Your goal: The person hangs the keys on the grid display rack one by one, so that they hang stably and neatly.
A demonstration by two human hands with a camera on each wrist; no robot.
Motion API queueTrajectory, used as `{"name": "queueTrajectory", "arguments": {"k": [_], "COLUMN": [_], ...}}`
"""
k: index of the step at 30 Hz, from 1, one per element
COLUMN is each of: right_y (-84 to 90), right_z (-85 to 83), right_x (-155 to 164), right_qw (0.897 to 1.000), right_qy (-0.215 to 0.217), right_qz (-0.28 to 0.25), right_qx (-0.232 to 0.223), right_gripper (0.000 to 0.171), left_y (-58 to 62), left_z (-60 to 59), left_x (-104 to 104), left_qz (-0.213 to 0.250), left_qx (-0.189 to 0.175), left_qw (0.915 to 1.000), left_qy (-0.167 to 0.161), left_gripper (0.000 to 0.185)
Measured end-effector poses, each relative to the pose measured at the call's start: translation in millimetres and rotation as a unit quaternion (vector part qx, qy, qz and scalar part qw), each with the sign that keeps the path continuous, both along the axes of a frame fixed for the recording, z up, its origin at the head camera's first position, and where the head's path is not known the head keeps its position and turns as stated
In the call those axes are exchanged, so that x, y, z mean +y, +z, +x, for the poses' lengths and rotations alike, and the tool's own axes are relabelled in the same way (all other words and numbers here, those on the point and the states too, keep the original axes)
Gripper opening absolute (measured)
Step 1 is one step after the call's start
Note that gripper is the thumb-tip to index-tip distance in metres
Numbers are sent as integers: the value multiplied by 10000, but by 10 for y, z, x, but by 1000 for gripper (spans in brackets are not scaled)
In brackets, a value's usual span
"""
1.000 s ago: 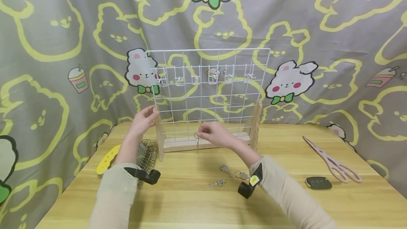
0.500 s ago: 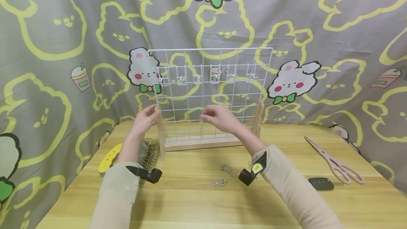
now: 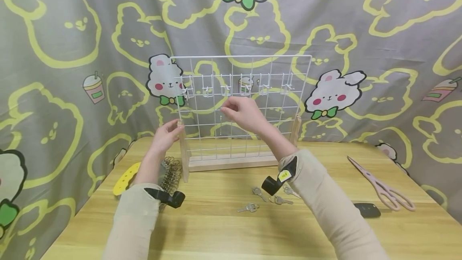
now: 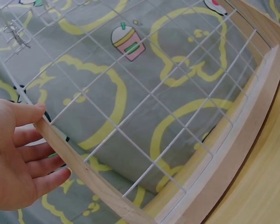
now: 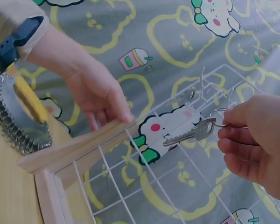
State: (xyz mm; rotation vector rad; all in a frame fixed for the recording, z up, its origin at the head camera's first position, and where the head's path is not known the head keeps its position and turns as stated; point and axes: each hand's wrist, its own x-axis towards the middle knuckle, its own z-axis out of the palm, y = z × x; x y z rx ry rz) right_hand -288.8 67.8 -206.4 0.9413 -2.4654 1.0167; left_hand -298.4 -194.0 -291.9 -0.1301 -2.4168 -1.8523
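My right hand (image 3: 243, 111) pinches a split ring between thumb and fingertips, and a silver key (image 5: 196, 133) hangs from it. It is in front of the white wire grid rack (image 3: 231, 110), below the row of white hooks (image 3: 226, 90). Another key (image 4: 18, 36) with a ring hangs at the leftmost hook. My left hand (image 3: 166, 135) holds the top of the rack's left wooden post (image 4: 79, 168), thumb on the near side and the other fingers behind.
Several loose keys (image 3: 248, 208) lie on the table (image 3: 202, 228). A black car key fob (image 3: 368, 210) and pink-handled scissors (image 3: 380, 187) are at the right. By my left forearm stands a yellow-edged piece (image 3: 125, 177) fringed with metal rings (image 5: 14, 123).
My right hand has risen with the key from near the rack's base to just below the hooks. The left hand stays on the post.
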Motion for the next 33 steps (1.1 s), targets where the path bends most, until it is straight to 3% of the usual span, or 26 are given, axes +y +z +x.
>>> {"name": "queueTrajectory", "arguments": {"k": [14, 33], "right_y": [128, 269], "right_z": [1, 20], "right_x": [-132, -368], "right_qw": [9977, 9915], "right_qy": [-116, -174], "right_qz": [-543, -1168], "right_qx": [-401, -543], "right_gripper": [14, 18], "left_y": [6, 30], "left_z": [5, 21], "left_x": [-2, 15], "left_qz": [-96, -103], "left_qx": [-108, -100], "left_qw": [9999, 9998], "left_qy": [57, 103], "left_gripper": [58, 58]}}
